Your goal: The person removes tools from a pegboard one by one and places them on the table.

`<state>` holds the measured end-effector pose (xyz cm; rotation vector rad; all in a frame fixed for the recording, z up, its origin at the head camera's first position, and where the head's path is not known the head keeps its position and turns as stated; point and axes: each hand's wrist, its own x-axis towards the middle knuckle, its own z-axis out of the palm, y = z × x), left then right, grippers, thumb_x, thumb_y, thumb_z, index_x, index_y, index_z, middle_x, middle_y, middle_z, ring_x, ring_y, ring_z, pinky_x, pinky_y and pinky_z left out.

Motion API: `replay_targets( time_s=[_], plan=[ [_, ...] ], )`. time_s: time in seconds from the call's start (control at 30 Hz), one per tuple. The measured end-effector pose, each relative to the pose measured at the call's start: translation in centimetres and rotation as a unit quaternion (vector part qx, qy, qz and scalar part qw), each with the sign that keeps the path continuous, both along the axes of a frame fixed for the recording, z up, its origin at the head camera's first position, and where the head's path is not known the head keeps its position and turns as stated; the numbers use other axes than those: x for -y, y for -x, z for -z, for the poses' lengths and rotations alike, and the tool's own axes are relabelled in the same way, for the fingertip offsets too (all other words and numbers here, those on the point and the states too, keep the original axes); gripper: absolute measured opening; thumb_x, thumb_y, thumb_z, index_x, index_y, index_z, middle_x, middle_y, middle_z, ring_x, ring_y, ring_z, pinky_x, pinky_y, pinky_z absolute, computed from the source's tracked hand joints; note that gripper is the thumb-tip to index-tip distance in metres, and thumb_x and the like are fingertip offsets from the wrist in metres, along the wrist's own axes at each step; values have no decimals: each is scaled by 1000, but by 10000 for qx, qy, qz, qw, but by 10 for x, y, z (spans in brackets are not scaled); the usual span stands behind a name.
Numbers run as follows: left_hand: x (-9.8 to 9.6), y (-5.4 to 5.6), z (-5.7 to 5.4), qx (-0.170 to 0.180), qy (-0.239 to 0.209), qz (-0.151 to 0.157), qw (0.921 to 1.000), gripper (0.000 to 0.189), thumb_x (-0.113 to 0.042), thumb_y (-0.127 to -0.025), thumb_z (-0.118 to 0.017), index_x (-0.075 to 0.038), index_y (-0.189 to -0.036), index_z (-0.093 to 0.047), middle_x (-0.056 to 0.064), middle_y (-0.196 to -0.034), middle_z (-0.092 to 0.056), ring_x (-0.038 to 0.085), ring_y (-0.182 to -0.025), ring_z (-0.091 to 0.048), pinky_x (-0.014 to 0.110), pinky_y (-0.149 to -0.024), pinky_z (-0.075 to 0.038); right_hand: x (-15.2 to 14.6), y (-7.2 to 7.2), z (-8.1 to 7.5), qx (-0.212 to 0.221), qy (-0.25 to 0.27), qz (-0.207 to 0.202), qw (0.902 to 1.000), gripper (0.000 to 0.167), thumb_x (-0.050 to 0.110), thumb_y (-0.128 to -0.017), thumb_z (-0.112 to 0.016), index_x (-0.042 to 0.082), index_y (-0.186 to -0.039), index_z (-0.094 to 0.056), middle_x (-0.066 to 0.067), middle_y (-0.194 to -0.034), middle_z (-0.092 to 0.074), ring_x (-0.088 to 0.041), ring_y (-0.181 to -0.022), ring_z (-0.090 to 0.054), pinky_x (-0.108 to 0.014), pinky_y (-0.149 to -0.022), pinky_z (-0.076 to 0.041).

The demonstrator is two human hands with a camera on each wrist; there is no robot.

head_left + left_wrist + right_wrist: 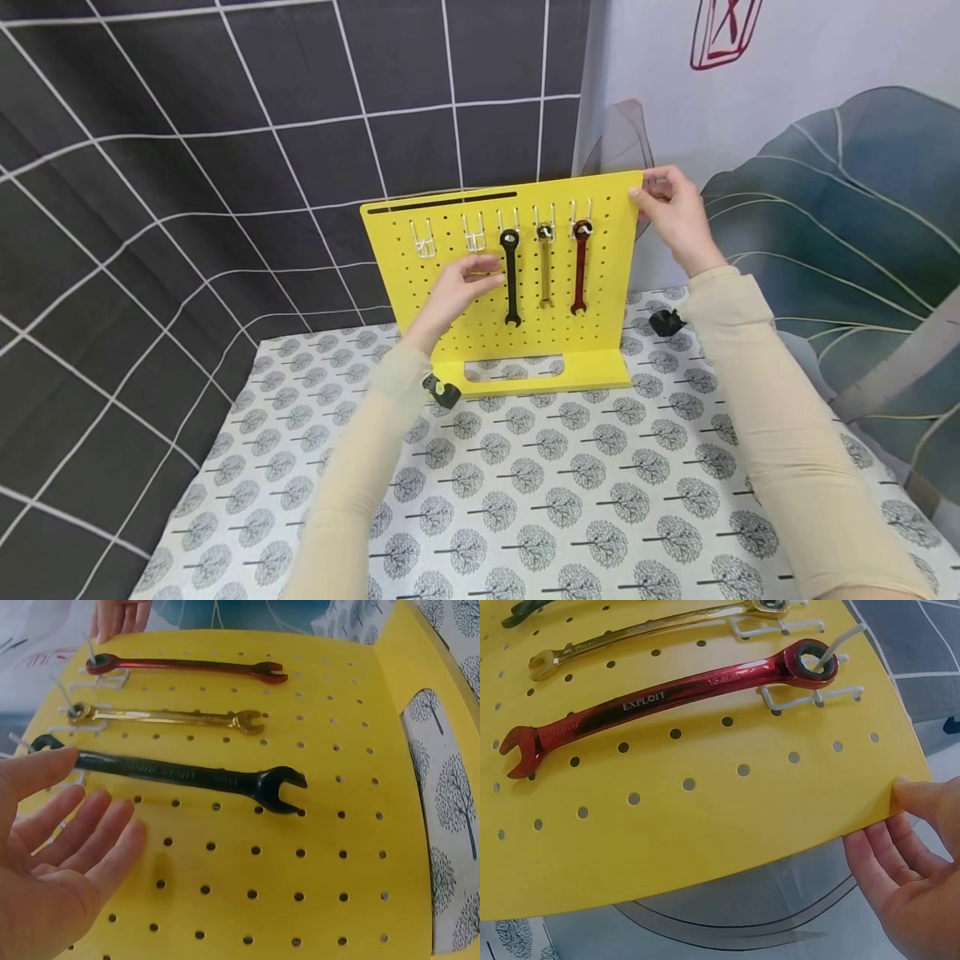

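Observation:
A yellow pegboard (pixel 480 321) stands upright on the table. Three wrenches hang from its white hooks: a black wrench (pixel 512 279), a gold wrench (pixel 545 267) and a red wrench (pixel 581 271) marked EXPLOIT in the right wrist view. My right hand (pixel 677 215) pinches the board's upper right edge, thumb in front and fingers behind. My left hand (pixel 459 292) is before the board just left of the black wrench, fingers extended and holding nothing. In the left wrist view its thumb (pixel 45 766) overlaps the black wrench's ring end.
Two more white hooks (pixel 424 240) on the board's left side carry nothing. A cloth with tree prints (pixel 555 492) covers the table. Behind stand a dark tiled-pattern curtain (pixel 300 167) and, at right, a leaf-patterned backdrop (pixel 847 217).

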<state>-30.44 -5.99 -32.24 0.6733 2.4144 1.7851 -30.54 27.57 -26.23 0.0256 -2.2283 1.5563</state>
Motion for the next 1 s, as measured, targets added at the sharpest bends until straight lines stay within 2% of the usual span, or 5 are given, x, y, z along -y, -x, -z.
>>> replay_targets(
  time_s=[0.2, 0.37, 0.7, 0.87, 1.0],
  plan=[
    [-12, 7, -1, 113, -119, 115, 9998, 51, -20, -94, -72, -5, -140, -55, 9, -134, -62, 23, -123, -58, 34, -107, -47, 0, 1, 1, 25, 98, -3, 9999, 36, 20, -100, -63, 11, -134, -54, 5, -105, -59, -8, -94, -58, -31, -95, -55],
    [-19, 10, -2, 158, -32, 38, 9999, 54, -19, -94, -72, -2, -142, -52, 13, -136, -60, 24, -124, -57, 33, -106, -49, 0, 1, 0, 57, 89, -1, 9999, 38, 20, -100, -63, 10, -135, -53, 4, -107, -59, -9, -95, -58, -33, -96, -55],
    [-25, 15, 6, 194, -179, -50, 9996, 51, -16, -95, -72, 1, -139, -53, 15, -131, -61, 27, -120, -59, 31, -102, -51, 2, 0, 0, 63, 40, 24, 10000, 38, 21, -100, -63, 10, -135, -53, 5, -107, -59, -8, -95, -58, -32, -96, -54],
    [-26, 17, 11, 136, -379, -55, 9992, 48, -13, -94, -71, 4, -136, -54, 16, -128, -63, 27, -116, -61, 29, -98, -54, 3, -1, -1, 57, 65, 17, 10000, 38, 20, -100, -64, 10, -135, -53, 5, -106, -59, -8, -94, -58, -28, -93, -55],
    [-27, 16, 14, 82, -490, -97, 9987, 47, -10, -94, -71, 4, -136, -54, 17, -126, -63, 27, -114, -62, 27, -94, -56, 2, -1, -1, 34, 53, 3, 10000, 38, 20, -100, -64, 9, -135, -53, 5, -105, -59, -8, -93, -58, -19, -84, -55]
  ],
)
